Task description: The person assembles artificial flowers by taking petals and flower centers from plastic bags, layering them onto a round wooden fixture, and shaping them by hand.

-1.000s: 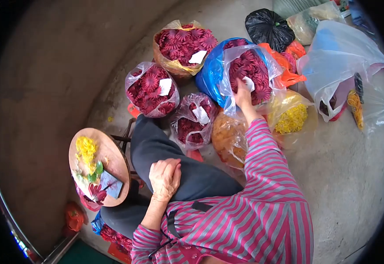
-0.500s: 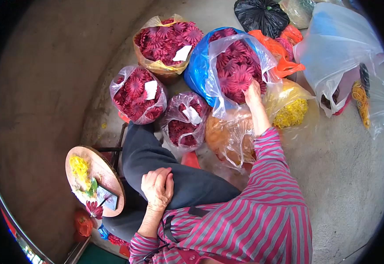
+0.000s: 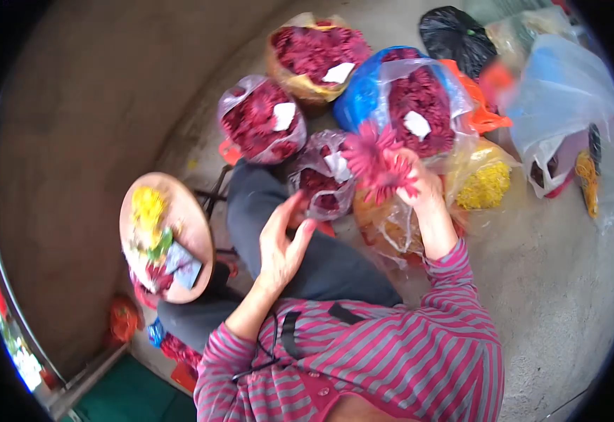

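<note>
1. The right hand (image 3: 423, 181) has its fingers clamped on a few red flowers (image 3: 369, 156), with heads facing up and toward the left.
2. These flowers are in mid-view, between the blue bag (image 3: 356, 98) and the orange bag (image 3: 390, 219), partly covering both from this angle.
3. The left hand (image 3: 279, 250) holds nothing visible; its thumb is spread from the fingers, which are blurred. It is over the dark trousers (image 3: 254, 190); whether it touches them, I cannot tell.
4. The blue bag has a clear liner packed with more red blooms, and a white slip (image 3: 416, 124) lies on top.
5. Left of it, the tan bag (image 3: 276, 67), the clear bag (image 3: 231, 102) and the small bag (image 3: 300, 160) hold red blooms too, each with a slip.
6. The yellow bag (image 3: 497, 153), near the right wrist, contains yellow blooms (image 3: 486, 186).
7. On the round bench (image 3: 198, 225) are yellow petals (image 3: 148, 207), a green leaf (image 3: 160, 244) and a grey-blue block (image 3: 184, 266).
</note>
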A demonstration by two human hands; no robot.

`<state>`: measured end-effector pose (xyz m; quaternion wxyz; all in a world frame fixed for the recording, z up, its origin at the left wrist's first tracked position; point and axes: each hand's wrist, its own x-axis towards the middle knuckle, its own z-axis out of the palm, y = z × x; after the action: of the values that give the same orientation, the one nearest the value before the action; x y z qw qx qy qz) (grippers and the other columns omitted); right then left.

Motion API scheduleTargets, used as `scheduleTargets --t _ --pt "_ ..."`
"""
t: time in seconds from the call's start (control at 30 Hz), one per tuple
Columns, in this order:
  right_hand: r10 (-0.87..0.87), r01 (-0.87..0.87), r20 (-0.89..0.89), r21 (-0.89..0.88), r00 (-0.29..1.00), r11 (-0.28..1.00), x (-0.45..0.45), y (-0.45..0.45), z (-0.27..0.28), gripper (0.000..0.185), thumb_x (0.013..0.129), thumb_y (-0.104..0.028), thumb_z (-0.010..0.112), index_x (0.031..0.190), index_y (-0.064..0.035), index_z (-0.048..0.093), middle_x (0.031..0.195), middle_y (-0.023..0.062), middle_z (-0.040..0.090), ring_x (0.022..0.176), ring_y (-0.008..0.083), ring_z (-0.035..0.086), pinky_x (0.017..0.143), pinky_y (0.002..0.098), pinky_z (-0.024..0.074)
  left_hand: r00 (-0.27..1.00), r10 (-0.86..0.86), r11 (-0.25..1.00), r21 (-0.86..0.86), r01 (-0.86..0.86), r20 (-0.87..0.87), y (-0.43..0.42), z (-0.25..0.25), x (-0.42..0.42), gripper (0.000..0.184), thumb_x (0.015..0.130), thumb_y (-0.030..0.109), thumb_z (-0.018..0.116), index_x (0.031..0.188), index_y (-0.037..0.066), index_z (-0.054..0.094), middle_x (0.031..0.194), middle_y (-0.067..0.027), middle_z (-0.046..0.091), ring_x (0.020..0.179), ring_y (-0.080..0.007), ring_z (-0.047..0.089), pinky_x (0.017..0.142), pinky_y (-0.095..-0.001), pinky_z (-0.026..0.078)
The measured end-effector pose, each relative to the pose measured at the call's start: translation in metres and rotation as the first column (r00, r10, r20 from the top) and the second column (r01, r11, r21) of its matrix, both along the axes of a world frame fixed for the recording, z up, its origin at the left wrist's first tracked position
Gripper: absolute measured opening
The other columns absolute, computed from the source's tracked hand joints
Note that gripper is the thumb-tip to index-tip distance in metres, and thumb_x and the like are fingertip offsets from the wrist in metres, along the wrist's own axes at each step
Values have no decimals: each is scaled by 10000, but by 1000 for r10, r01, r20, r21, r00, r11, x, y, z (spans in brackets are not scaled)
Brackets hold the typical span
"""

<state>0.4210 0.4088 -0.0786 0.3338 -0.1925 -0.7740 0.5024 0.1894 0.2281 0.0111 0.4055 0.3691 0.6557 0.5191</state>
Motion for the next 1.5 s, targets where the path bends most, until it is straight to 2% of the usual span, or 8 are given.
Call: scheduleTargets --t 0.07,0.17,0.3,0.5,0.67,0.8,1.0,1.5 --pt "27 -14 -45 269 999 963 -35 -38 12 378 846 -81 588 1219 -17 572 1030 64 632 800 132 578 736 231 462 972 110 994 -26 -107 206 5 7 -5 263 867 105 626 1105 -3 598 882 -39 622 721 -117 530 724 -199 438" --pt "201 -244 -161 -323 966 914 -79 -88 32 402 858 -76 568 1255 -20 544 1056 79 624 799 111 567 718 223 462 928 129 986 -146 -82 349 -15 1 -24 202 891 142 624 1046 15 604 840 -12 603 704 -89 522 689 -190 435" --pt "141 -186 -143 -913 980 363 -120 -115 94 432 827 -141 648 1219 5 545 1018 97 618 672 141 556 630 194 432 823 228 961 16 -277 520 -56 8 -51 132 908 169 617 958 48 603 789 16 579 667 -57 500 643 -171 419" --pt "265 -588 -554 -806 789 64 -144 -140 82 389 881 -94 591 1248 2 504 983 85 628 626 117 518 586 165 407 702 387 860 40 -508 598 -122 56 -71 104 919 173 606 882 77 591 750 37 554 632 -31 462 600 -151 384" --pt "440 -385 -207 -847 874 366 -178 -179 126 271 912 -101 561 1165 -3 565 947 59 641 622 73 478 555 169 384 664 422 789 112 -604 617 -166 68 -72 108 925 178 597 901 73 597 753 39 551 620 -27 447 571 -143 366" --pt "460 -427 -75 -525 885 736 -216 -210 130 216 935 -162 552 1078 -13 618 875 23 632 610 40 457 520 159 351 765 425 830 128 -543 484 -185 71 -77 110 930 170 590 907 65 614 770 21 571 663 -45 517 607 -153 437" --pt "462 -464 -141 -505 876 728 -276 -224 142 224 928 -221 556 953 -19 650 736 -33 567 598 33 426 518 166 343 760 602 727 226 -649 246 -203 62 -106 136 922 189 601 943 55 610 757 9 577 613 -54 498 557 -169 430" --pt "428 -385 20 -404 903 830 -332 -223 149 249 929 -216 545 872 -2 659 704 -24 575 624 43 466 538 172 377 657 521 637 265 -724 545 -194 34 -160 185 927 221 599 978 44 620 729 -16 580 554 -73 505 476 -180 454"
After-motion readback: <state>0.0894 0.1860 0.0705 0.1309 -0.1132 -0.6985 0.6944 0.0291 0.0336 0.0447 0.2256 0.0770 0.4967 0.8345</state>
